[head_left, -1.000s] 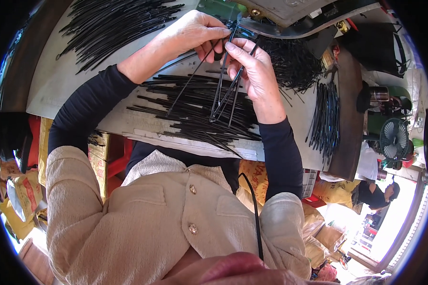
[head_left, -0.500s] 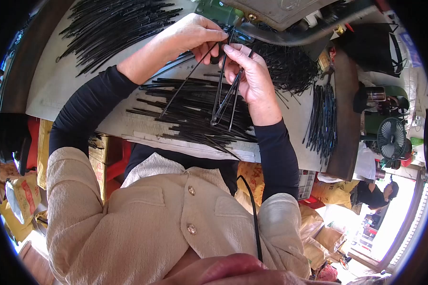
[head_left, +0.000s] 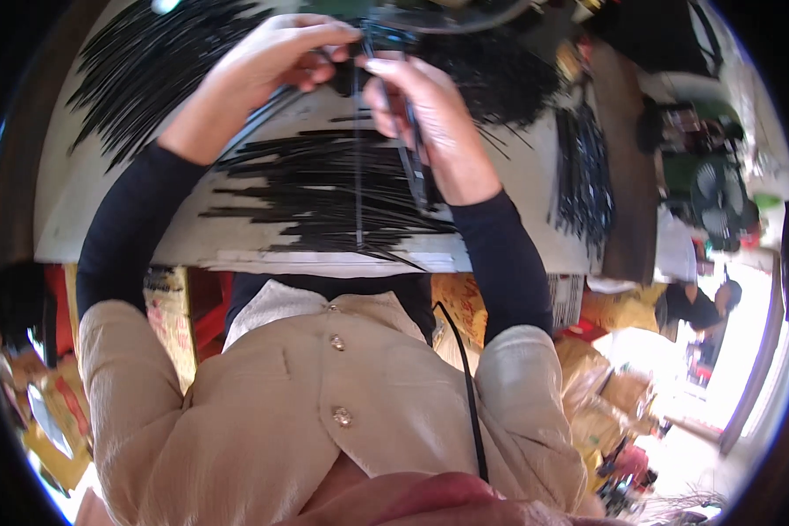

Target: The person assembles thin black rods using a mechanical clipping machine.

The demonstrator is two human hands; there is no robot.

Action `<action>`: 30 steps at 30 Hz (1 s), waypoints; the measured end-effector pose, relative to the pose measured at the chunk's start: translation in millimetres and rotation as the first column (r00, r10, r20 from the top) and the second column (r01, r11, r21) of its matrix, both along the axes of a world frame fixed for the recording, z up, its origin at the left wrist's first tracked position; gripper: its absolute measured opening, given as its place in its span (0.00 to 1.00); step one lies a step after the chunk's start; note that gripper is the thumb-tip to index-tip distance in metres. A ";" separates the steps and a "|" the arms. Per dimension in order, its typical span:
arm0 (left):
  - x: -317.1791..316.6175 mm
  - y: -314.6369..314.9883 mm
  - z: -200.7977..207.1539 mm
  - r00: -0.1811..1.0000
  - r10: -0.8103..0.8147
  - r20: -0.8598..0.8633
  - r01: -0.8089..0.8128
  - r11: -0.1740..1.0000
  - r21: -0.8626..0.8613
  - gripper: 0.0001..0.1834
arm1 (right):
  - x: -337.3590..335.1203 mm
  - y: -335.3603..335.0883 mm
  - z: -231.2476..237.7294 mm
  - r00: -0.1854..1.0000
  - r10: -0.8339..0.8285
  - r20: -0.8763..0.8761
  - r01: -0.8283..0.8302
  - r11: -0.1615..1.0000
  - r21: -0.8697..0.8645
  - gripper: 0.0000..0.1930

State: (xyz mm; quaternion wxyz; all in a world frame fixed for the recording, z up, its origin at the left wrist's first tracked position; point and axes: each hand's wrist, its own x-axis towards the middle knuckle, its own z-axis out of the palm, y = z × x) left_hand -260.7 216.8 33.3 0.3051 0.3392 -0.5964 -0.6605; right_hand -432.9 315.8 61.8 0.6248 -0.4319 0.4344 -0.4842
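My left hand is closed at the far edge of the worktable, fingertips pinched beside the machine. A thin black rod runs from those fingertips toward the table's near edge; its far end is hidden between the hands. Close on the right, my right hand is closed around a few thin black rods, which point back toward me. Below both hands lies a loose pile of similar black rods on the pale tabletop. The picture is somewhat blurred by motion.
A larger heap of black rods lies at the far left. A dark tangled pile is right of the machine's curved bar. A bundle sits by the wooden right edge. A fan stands beyond.
The view has shifted, so the machine shows less at the top. The rod by my left hand has swung from slanting to nearly straight toward me. Both hands stay close together.
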 end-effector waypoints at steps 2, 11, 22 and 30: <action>5.7 0.0 1.9 1.000 -0.029 0.002 0.029 0.998 0.052 0.15 | -3.9 -5.9 -14.5 0.997 0.073 0.024 -0.074 0.997 0.028 0.15; -5.0 16.1 11.9 0.994 -0.105 0.021 0.101 0.986 0.129 0.12 | -10.6 25.2 -1.6 0.986 0.147 0.075 -0.157 0.974 0.165 0.15; -5.3 16.3 6.7 0.992 -0.110 0.067 0.110 0.994 0.005 0.13 | -146.8 81.9 30.0 0.691 -0.208 -0.693 0.276 0.961 -0.012 0.16; -10.8 34.9 18.3 0.944 -0.189 0.271 0.238 0.958 -0.162 0.13 | -203.0 65.3 8.4 -0.155 -0.464 -0.872 0.131 0.866 -0.483 0.21</action>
